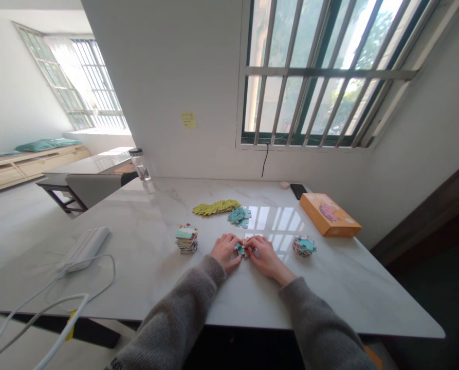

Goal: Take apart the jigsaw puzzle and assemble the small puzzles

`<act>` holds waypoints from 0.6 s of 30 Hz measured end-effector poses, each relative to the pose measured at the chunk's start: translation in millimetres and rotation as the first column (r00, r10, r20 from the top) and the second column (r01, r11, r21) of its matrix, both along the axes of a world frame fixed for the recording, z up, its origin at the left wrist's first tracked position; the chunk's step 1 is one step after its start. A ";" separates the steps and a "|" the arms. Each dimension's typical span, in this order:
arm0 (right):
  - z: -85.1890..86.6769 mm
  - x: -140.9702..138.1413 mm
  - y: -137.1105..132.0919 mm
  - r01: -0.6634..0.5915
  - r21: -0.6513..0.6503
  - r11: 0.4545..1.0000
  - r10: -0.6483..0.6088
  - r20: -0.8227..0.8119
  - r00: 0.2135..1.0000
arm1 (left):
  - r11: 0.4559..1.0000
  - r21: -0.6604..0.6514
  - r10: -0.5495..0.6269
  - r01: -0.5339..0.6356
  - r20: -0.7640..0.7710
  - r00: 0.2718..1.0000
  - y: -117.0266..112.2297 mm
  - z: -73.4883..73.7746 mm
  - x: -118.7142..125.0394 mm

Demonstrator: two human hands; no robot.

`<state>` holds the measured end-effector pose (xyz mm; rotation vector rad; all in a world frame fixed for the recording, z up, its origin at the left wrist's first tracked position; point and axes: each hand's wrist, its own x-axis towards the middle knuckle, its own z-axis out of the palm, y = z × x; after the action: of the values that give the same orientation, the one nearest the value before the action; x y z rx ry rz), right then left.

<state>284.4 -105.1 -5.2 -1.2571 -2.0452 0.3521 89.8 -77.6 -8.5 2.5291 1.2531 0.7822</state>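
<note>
Small jigsaw puzzle pieces (240,249), blue with white and reddish marks, lie between my two hands near the middle of the table. My left hand (227,252) has its fingers curled against their left side. From the right, my right hand (264,256) pinches at them with thumb and fingers, which partly hide the pieces. Left of my hands stands a stack of puzzle pieces (186,239), and a lower stack of pieces (304,245) is on the right. Beyond my hands, a row of yellow-green pieces (216,207) meets a blue pile of pieces (239,217).
An orange box (327,216) and a black phone (298,191) lie at the back right. A clear bottle (140,165) stands at the far left corner. On the left, a white power strip (87,248) trails cables over the edge of the white table (144,288).
</note>
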 end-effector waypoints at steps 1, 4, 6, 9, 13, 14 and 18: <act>1.4 -0.1 -0.7 -0.003 0.001 1.000 0.003 -0.010 1.000 | 1.000 -0.003 -0.003 0.004 0.036 0.999 -0.1 0.3 -1.0; 6.2 -0.6 -3.6 -0.046 0.015 0.999 0.047 -0.059 0.997 | 0.998 0.011 -0.055 0.054 0.193 0.980 0.0 1.2 -4.8; 8.8 -0.6 -5.5 -0.094 0.031 0.995 0.096 -0.087 0.992 | 0.994 0.035 -0.106 0.100 0.282 0.954 0.7 1.5 -7.1; 10.6 0.0 -7.1 -0.117 0.054 0.992 0.122 -0.096 0.988 | 0.989 0.049 -0.148 0.140 0.363 0.920 1.4 1.5 -8.7; 12.7 1.2 -8.7 -0.113 0.103 0.988 0.119 -0.058 0.991 | 0.985 0.008 -0.158 0.172 0.438 0.885 1.1 0.6 -8.0; 13.8 1.4 -9.7 -0.107 0.125 0.986 0.114 -0.048 0.992 | 0.984 0.004 -0.159 0.176 0.449 0.879 1.1 0.0 -7.8; 18.3 5.8 -17.2 0.010 0.236 0.972 -0.004 -0.025 1.000 | 0.988 0.056 -0.155 0.146 0.424 0.892 3.2 -5.6 -7.4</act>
<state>290.3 -122.4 13.1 -1.1089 -1.9947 0.1149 82.4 -74.4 -14.1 2.2587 0.8945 1.2325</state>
